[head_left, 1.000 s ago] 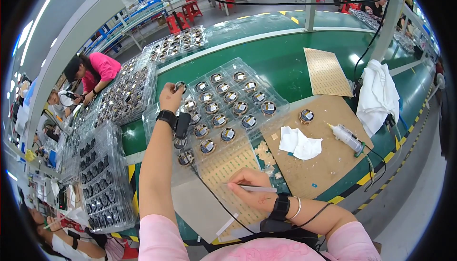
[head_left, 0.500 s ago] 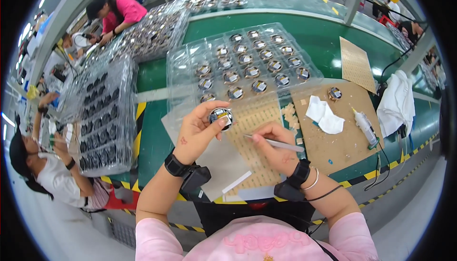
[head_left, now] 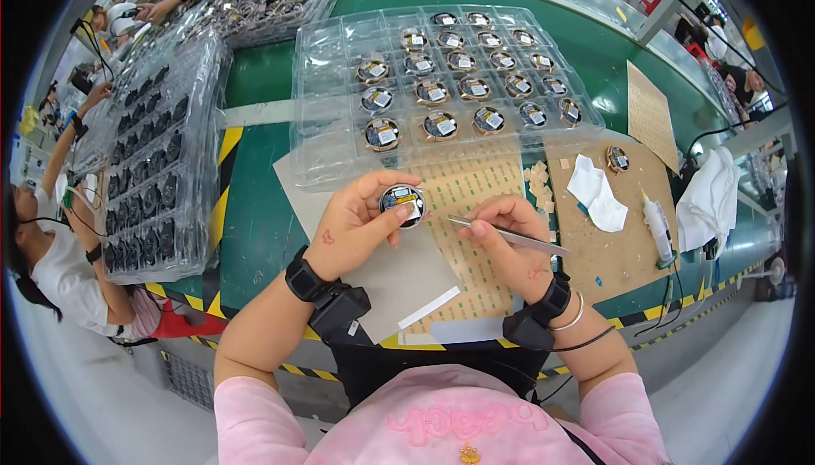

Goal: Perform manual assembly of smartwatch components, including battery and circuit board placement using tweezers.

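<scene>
Above the green bench (head_left: 255, 159), I look down through the head camera at two hands, well apart from each other. Left hand (head_left: 352, 227): thumb and fingers clamped on a round module (head_left: 401, 204), label face up, thumb lying over its lower right part. The module is held just in front of the clear tray (head_left: 321, 138), over the papers. Right hand (head_left: 514, 249): closed on metal tweezers (head_left: 531, 242), their tips pointing left, near the module but not touching it. I cannot tell whether the tips are parted.

Under the hands I log a tan printed sheet (head_left: 475, 266), a grey sheet (head_left: 416, 274) overlapping it at left, and a white strip (head_left: 429, 310) nearer the body. The clear tray carries similar round modules in rows.

To the right, a brown board (head_left: 611, 266) bears one lone module (head_left: 617, 159), a crumpled white wipe (head_left: 597, 193) and a syringe (head_left: 658, 232). To the left, a plastic tray (head_left: 161, 277) holds black parts; beyond it sits a co-worker in white (head_left: 72, 270).
</scene>
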Tool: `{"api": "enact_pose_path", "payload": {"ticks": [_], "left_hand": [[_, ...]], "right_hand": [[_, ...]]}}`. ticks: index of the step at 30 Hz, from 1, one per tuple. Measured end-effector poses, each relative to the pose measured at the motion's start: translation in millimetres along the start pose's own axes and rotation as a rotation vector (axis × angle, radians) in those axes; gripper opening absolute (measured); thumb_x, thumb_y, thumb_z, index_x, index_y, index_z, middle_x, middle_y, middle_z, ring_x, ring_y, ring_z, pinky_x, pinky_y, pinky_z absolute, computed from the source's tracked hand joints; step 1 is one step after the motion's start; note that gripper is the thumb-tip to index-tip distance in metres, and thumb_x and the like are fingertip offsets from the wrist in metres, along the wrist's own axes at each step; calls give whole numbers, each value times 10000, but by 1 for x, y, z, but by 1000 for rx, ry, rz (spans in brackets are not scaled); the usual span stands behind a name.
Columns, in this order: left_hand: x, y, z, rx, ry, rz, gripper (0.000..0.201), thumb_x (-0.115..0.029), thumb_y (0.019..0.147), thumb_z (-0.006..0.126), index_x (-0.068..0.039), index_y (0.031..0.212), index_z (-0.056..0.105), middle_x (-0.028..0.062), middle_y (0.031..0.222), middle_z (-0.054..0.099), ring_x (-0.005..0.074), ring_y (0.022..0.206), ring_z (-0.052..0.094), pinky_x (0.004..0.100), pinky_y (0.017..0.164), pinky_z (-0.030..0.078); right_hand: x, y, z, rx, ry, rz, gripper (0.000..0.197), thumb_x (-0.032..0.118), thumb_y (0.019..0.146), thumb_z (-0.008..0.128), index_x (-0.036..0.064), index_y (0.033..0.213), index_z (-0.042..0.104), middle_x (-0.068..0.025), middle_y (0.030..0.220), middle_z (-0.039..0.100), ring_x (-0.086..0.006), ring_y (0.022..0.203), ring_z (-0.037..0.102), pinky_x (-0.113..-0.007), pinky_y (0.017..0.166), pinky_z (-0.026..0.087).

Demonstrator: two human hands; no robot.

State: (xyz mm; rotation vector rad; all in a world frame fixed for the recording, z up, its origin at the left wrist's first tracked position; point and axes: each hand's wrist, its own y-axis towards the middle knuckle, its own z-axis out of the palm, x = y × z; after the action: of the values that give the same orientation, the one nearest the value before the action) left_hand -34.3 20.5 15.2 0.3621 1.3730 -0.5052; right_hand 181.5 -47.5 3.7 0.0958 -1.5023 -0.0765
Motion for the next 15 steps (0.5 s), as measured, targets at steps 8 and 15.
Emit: {"api": "enact_pose_path", "payload": {"ticks": [8,15], "left_hand": [[-2,4,-2,75,92,-196,317,-16,893,537,-31,1207,501,57,1042,601,89,691,633,183,497,461],[5,3,4,202,114,-245,315,-18,891,535,-45,1205,523,36,956,611,89,647,637,189,492,477]], "right_hand": [[6,-3,-10,201,94,115,97,31,866,609,10,866,515,-100,852,613,-146,798,637,-230,656,497],[8,-12,6,593,-7,291,109,-7,818,652,9,802,546,-87,819,625,-122,738,617,-230,626,492]]}}
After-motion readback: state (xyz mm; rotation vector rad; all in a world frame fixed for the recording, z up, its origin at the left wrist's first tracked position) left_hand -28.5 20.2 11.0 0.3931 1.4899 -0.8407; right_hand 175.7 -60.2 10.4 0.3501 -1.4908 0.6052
